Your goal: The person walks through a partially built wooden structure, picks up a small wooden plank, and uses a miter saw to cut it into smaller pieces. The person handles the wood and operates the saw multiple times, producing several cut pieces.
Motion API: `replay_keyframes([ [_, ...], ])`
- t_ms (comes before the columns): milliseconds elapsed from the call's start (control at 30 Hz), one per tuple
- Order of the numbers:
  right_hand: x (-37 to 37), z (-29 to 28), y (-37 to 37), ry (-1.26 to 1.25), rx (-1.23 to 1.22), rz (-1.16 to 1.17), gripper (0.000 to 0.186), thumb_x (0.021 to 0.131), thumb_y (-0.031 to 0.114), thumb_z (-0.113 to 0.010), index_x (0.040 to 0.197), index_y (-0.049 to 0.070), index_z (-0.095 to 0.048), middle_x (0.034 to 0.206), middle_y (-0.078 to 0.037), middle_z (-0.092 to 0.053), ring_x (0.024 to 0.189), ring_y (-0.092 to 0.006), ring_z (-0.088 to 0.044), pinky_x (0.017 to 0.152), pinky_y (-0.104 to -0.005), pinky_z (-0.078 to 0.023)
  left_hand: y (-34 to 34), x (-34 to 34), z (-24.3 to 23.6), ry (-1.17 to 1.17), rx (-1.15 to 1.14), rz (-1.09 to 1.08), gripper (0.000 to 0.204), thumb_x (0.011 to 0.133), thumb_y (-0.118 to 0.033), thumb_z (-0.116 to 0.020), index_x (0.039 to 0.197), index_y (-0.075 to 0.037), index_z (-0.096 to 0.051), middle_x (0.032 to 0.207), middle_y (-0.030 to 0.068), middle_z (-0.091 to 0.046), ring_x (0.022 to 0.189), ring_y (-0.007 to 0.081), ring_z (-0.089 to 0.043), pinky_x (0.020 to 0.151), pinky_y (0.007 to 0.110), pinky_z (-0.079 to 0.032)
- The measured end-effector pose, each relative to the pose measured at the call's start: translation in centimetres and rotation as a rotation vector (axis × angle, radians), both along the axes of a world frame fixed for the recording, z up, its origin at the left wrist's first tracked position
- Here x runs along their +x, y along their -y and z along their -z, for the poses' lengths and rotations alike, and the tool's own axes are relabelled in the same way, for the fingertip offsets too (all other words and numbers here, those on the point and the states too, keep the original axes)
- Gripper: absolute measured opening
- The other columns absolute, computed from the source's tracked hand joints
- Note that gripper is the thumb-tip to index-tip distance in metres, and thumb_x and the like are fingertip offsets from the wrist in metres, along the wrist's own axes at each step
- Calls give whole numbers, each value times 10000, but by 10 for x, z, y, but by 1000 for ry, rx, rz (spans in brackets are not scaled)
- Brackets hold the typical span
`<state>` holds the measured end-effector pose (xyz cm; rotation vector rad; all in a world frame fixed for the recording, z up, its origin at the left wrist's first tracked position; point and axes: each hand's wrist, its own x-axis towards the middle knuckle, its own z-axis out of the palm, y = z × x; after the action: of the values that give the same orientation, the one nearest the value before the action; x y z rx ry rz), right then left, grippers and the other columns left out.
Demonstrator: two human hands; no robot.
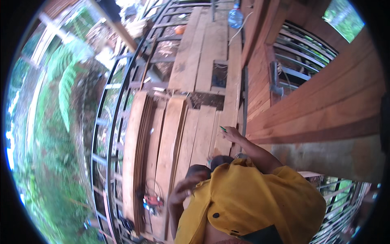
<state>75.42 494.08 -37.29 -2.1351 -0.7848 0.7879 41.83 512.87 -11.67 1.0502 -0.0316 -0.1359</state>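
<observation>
My right hand (230,134) is closed on a slim green pencil-like thing (223,129), whose tip sticks out past the fingers. It is held above the plank floor (205,122), close to the wooden wall. My left hand (189,185) is raised in front of my yellow shirt (252,195), bent toward the body. Motion smears its fingers, and I cannot make out anything in it. Below and to its left, a red power tool (152,200) with a cable lies on the boards.
Stacked long planks (136,154) lie along the left side, with another stack (174,134) beside them. Gaps (207,99) break the floor ahead. A dark metal railing (97,134) runs on the left above greenery. Farther off stands a clear bottle (235,18). The wooden wall (317,105) rises at right.
</observation>
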Motion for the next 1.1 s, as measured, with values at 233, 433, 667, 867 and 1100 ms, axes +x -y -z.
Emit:
replay_keyframes([
  [233,203,-82,-123,70,23,260,443,1013,455,-522,961,41,-671,737,-153,-697,727,-345,-701,680,-452,-540,-135,160,-14,-259,40,176,740,954,-453,-661,1493,16,-469,1603,217,-377,1526,340,-277,1232,464,-204],
  [433,248,66,-52,11,-376,522,433,921,388,-602,977,-31,-691,967,-302,-696,884,-466,-687,776,-551,-540,-253,430,-7,105,190,528,750,959,-409,-675,1536,-5,-417,1605,207,-384,1514,330,-310,1231,448,-237],
  [667,289,107,-75,-324,-647,497,392,927,397,-625,985,20,-718,993,-248,-721,909,-352,-727,764,-476,-565,-257,711,-157,733,-389,773,213,955,-206,-713,987,2,-675,1177,256,-666,1149,393,-651,944,491,-511],
  [867,507,169,-178,-276,-618,457,400,954,411,-590,1044,38,-707,1027,-248,-712,915,-371,-716,758,-475,-557,-252,897,-185,622,-1141,755,307,996,-67,-599,1251,96,-547,1191,205,-643,1052,241,-663,878,363,-556],
  [1100,958,49,-349,60,-60,602,474,979,450,-561,809,18,-658,656,-208,-636,659,-389,-687,576,-484,-500,-386,1135,-158,798,-594,948,219,971,-198,-663,1013,17,-675,1079,238,-695,1043,416,-684,906,560,-507],
])
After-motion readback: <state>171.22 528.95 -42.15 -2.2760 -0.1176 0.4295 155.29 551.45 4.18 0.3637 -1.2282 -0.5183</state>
